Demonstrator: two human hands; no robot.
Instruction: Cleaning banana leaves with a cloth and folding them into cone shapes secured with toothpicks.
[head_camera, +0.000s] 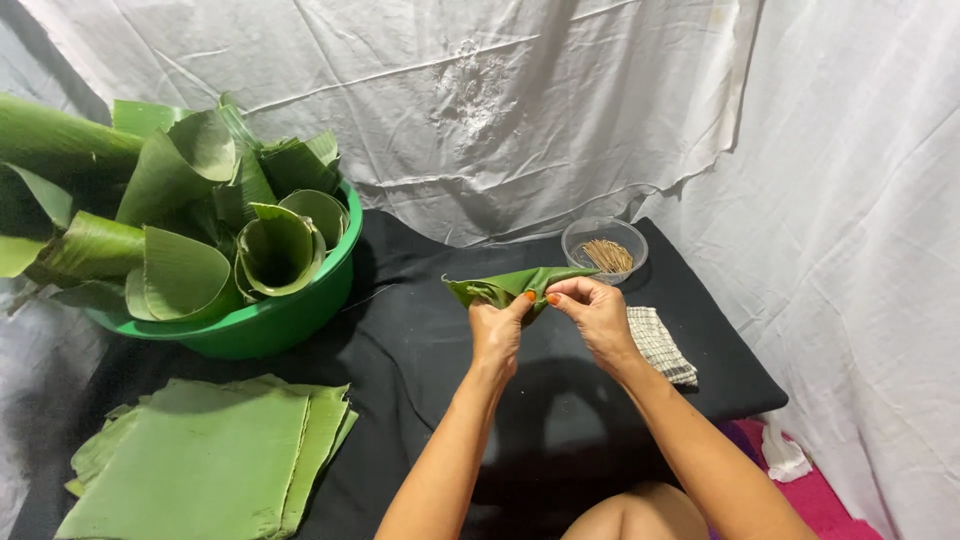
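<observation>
A folded leaf (515, 285) is pinched closed between left hand (497, 335) and right hand (598, 315); the fold should be held tight and even.

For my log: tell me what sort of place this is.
Probably a makeshift home workspace: white sheets draped as walls, a black mat on the floor, a green basin of rolled leaves.

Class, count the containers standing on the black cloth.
2: a green basin full of rolled leaves at the left, and a small clear bowl of thin sticks beyond the hands.
</observation>
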